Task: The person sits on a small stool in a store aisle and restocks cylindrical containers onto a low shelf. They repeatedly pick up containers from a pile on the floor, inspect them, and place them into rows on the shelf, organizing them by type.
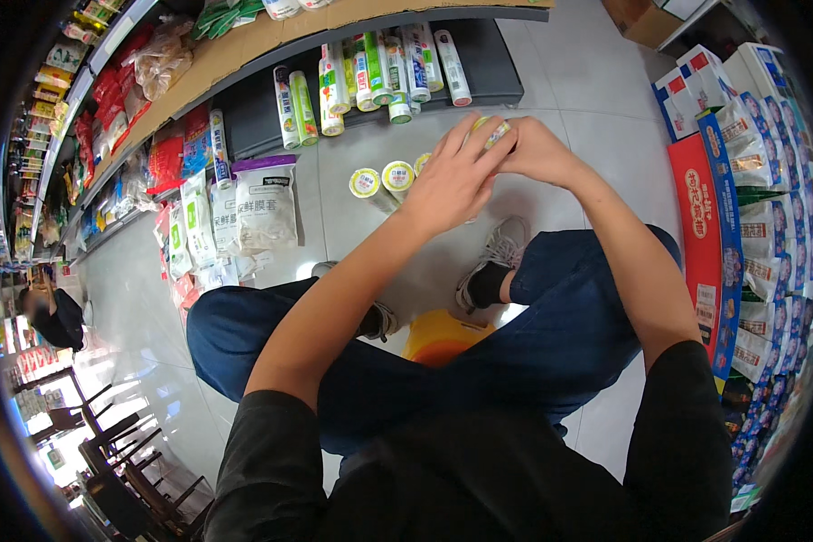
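My left hand (pixel 457 177) and my right hand (pixel 538 152) meet in front of my knees, around the end of a plastic-wrapped roll (pixel 493 131) with a yellow-and-white label. Most of this roll is hidden behind the fingers. Just left of my left hand, similar rolls stand upright on the tiled floor: one roll (pixel 366 184) at the outside, another roll (pixel 398 177) beside it, and a third roll (pixel 421 162) partly covered by my left hand. Each round top bears writing.
More rolls (pixel 379 74) stand on the low dark shelf (pixel 494 64) ahead. Grey-white plastic packs (pixel 265 206) lean at the left. Red and blue cartons (pixel 701 251) line the right side. Beneath me is a yellow stool (pixel 440 332). Far left are a person (pixel 57 315) and dark chairs (pixel 118 467).
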